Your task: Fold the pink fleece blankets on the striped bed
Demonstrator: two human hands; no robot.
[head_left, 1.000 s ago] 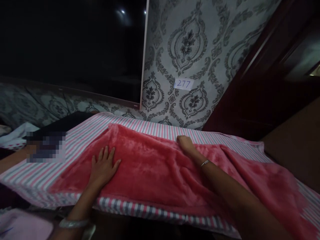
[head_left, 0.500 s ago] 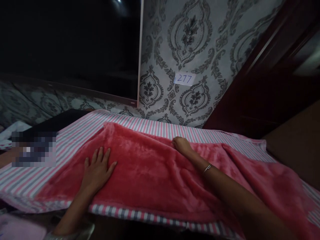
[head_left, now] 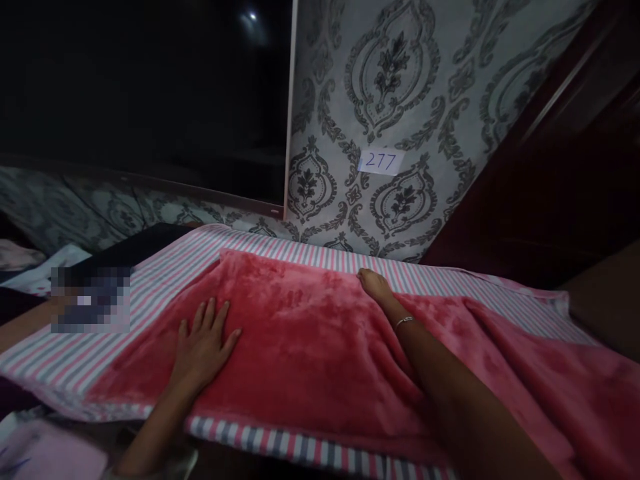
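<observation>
"What are the hands doing?"

"The left hand (head_left: 204, 350) is lying flat, fingers spread, pressing on the red blanket (head_left: 300, 360). The right hand (head_left: 375, 285) is curling closed at the blanket's far edge and seems to be gripping it, though the fingertips aren't showing clearly."

"How is the blanket lying?"

"Its long axis is running left to right. The left hand is sitting nearer its left end; the right hand is sitting nearer the far edge, with folds gathering under that forearm."

"So where is it from each hand?"

"It's spreading beneath the left palm, and from the right hand it's stretching nearward and to both sides, over a striped cloth (head_left: 155, 287)."
</observation>
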